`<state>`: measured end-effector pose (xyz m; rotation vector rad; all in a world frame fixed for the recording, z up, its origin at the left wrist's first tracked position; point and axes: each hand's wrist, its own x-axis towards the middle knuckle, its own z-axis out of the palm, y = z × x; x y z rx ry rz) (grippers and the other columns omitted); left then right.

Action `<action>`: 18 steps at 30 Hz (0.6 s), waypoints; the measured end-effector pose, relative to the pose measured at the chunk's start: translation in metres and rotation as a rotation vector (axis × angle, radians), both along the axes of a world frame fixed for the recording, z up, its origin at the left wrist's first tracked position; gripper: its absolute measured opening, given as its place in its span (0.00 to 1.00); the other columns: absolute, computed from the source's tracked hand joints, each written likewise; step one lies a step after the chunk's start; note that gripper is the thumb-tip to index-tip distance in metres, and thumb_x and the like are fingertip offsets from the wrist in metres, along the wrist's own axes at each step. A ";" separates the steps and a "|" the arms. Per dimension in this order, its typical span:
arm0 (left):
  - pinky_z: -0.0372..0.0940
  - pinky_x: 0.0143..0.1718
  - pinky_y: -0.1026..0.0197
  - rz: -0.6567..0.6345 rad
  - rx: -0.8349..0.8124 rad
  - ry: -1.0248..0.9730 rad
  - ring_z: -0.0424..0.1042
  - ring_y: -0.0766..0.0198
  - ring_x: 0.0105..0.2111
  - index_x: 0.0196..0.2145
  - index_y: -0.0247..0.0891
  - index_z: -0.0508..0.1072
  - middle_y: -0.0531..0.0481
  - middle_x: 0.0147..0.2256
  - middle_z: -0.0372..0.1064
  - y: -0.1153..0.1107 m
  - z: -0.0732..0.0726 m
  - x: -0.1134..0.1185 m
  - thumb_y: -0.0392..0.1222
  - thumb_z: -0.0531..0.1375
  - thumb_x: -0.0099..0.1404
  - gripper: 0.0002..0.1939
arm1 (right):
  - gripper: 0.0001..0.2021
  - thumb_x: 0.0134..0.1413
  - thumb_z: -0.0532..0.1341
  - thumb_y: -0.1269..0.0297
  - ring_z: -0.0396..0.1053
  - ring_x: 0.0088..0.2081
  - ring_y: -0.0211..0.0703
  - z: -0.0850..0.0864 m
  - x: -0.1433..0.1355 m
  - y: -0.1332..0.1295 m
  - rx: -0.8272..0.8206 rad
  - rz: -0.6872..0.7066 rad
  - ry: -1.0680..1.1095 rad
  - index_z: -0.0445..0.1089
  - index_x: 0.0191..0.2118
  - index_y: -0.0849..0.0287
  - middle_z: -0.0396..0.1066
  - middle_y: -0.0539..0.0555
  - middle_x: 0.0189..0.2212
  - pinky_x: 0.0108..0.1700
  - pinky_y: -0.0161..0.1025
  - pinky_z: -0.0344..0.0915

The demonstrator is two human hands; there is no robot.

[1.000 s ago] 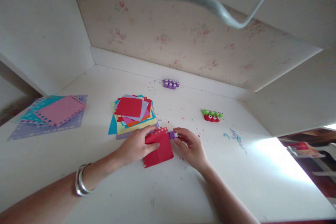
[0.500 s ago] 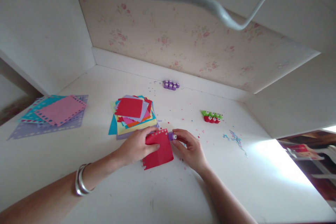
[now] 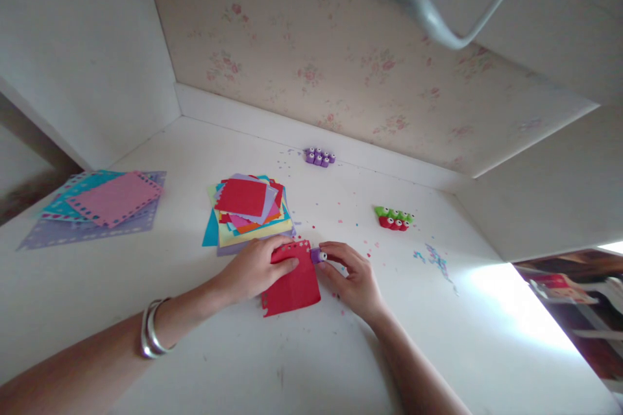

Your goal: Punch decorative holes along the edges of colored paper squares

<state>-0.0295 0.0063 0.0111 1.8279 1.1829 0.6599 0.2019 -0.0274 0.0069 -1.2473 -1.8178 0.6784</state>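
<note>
My left hand (image 3: 260, 269) grips a red sheet of paper (image 3: 294, 288) by its left side, thumb on top and fingers behind. Small punched shapes run along the sheet's top edge, and its lower left edge is notched too. Between the thumb and fingers of my right hand (image 3: 353, 275) is a small purple craft punch (image 3: 318, 255) with a white top. The punch sits at the sheet's upper right edge. Just behind my left hand lies a stack of coloured paper (image 3: 241, 198) with a red piece on top.
Punched sheets (image 3: 117, 198) in pink, blue and purple lie at the left. Several purple punches (image 3: 319, 157) stand near the back wall, with green and red punches (image 3: 393, 218) at the right. Paper bits (image 3: 437, 260) are scattered about the white table (image 3: 233, 363).
The red sheet and the purple punch have shifted very slightly at the edge. Both hands keep their hold, and the whole view has tilted a little.
</note>
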 end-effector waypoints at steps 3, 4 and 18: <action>0.66 0.51 0.54 0.001 0.006 0.003 0.74 0.54 0.47 0.48 0.39 0.74 0.46 0.47 0.75 -0.001 0.000 0.000 0.49 0.60 0.63 0.18 | 0.08 0.57 0.64 0.65 0.73 0.44 0.45 0.002 -0.001 0.000 0.004 0.010 0.003 0.74 0.44 0.53 0.75 0.56 0.43 0.45 0.44 0.73; 0.66 0.51 0.54 0.007 0.010 0.006 0.74 0.54 0.47 0.48 0.40 0.74 0.46 0.47 0.76 -0.001 0.000 0.000 0.48 0.60 0.63 0.17 | 0.09 0.57 0.64 0.65 0.73 0.43 0.45 0.003 -0.002 0.000 0.004 0.013 0.003 0.74 0.44 0.53 0.75 0.56 0.43 0.45 0.44 0.73; 0.65 0.53 0.54 0.028 0.037 -0.001 0.72 0.54 0.50 0.53 0.41 0.71 0.46 0.50 0.74 -0.002 -0.007 -0.001 0.50 0.65 0.58 0.25 | 0.08 0.57 0.64 0.64 0.73 0.45 0.47 0.000 0.000 -0.001 0.044 0.090 -0.032 0.75 0.43 0.51 0.76 0.55 0.42 0.48 0.47 0.72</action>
